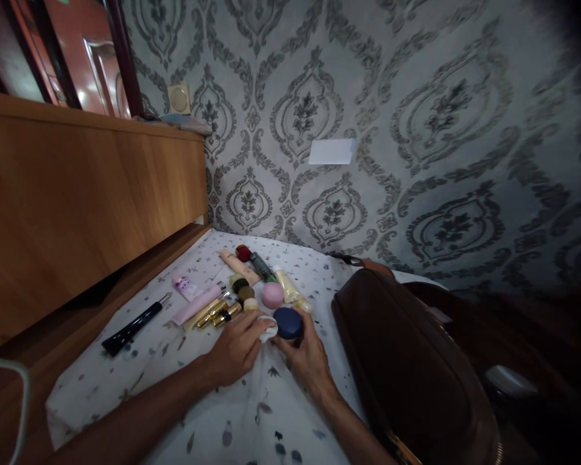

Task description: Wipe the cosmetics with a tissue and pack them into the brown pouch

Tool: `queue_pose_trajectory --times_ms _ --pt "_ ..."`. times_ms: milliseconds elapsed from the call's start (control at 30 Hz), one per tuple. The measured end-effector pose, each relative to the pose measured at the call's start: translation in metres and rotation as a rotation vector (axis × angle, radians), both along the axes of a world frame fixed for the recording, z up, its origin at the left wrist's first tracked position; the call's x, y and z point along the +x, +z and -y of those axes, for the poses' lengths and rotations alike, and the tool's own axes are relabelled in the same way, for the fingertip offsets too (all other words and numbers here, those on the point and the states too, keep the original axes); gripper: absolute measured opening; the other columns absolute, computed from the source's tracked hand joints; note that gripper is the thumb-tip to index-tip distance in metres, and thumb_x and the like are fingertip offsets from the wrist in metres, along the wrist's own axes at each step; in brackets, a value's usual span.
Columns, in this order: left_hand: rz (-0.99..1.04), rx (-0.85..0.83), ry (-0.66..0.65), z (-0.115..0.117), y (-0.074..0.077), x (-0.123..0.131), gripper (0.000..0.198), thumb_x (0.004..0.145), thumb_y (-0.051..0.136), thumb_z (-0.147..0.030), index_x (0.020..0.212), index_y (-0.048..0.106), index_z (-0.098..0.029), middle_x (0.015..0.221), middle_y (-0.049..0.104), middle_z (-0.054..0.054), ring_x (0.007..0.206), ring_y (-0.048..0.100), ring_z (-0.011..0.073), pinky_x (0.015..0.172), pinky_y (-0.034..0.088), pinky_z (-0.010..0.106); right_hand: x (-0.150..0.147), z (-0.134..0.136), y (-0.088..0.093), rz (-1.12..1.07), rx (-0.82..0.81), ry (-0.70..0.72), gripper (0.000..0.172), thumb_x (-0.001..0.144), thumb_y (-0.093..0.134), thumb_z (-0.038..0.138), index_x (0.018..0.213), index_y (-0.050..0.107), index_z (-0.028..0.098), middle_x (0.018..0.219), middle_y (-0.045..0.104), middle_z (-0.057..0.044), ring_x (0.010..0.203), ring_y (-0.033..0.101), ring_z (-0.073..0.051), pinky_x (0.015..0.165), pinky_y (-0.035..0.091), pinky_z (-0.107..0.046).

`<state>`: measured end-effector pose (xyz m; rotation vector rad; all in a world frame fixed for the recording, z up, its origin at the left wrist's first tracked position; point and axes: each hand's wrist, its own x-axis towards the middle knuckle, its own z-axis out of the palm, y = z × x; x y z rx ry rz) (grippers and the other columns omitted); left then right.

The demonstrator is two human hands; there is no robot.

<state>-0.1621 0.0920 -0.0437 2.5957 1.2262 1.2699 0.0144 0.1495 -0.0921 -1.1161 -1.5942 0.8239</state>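
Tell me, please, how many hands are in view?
2: the left hand on a white round piece, the right hand holding the dark blue jar beside it.

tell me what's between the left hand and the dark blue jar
In the head view, a small white round piece lies between the left hand and the dark blue jar, which the right hand grips.

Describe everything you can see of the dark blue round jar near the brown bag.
The dark blue jar is small, round and squat, with a smooth, plastic-looking top. It sits roughly upright. The right hand grips its side over the white patterned cloth. A white piece under the left hand lies close by its left side; whether they touch cannot be told.
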Motion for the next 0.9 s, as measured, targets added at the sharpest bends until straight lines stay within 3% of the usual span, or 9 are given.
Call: queue_pose_trajectory --times_ms 200,633,767,900 --pt "-0.028 -0.049 0.002 -0.002 -0.004 -0.001 0.039 0.088 0.041 -0.007 0.123 0.056 -0.018 0.108 0.062 0.011 0.100 0.058 0.0229 0.088 0.051 0.036 0.001 -0.002 -0.004 0.041 0.033 0.013 0.065 0.071 0.072 0.043 0.128 0.051 0.021 0.118 0.066 -0.010 0.106 0.063 -0.029 0.092 0.050 -0.044" --pt "-0.084 -0.019 0.036 -0.006 -0.008 -0.004 0.032 0.082 0.044 -0.005 0.108 0.059 -0.017 0.101 0.063 0.009 0.096 0.059 0.0213 0.085 0.050 0.033 0.002 -0.001 -0.002 0.087 0.043 -0.014 0.064 0.071 0.072 0.045 0.127 0.052 0.021 0.115 0.068 -0.010 0.103 0.064 -0.029 0.088 0.052 -0.043" --pt "-0.230 -0.037 0.132 -0.006 -0.004 -0.007 0.021 0.086 0.043 -0.010 0.091 0.061 -0.020 0.095 0.064 0.007 0.092 0.060 0.0200 0.081 0.049 0.030 0.002 0.000 -0.001 0.069 0.027 -0.007 0.065 0.071 0.071 0.042 0.129 0.050 0.021 0.115 0.067 -0.009 0.104 0.064 -0.029 0.089 0.052 -0.042" --pt "-0.287 -0.080 0.344 -0.009 0.014 -0.028 0.021 0.086 0.042 -0.014 0.078 0.060 -0.021 0.083 0.062 0.008 0.083 0.058 0.0220 0.073 0.047 0.032 0.001 0.001 -0.002 0.042 0.021 -0.010 0.067 0.071 0.071 0.041 0.131 0.047 0.023 0.120 0.065 -0.009 0.108 0.062 -0.028 0.093 0.050 -0.042"
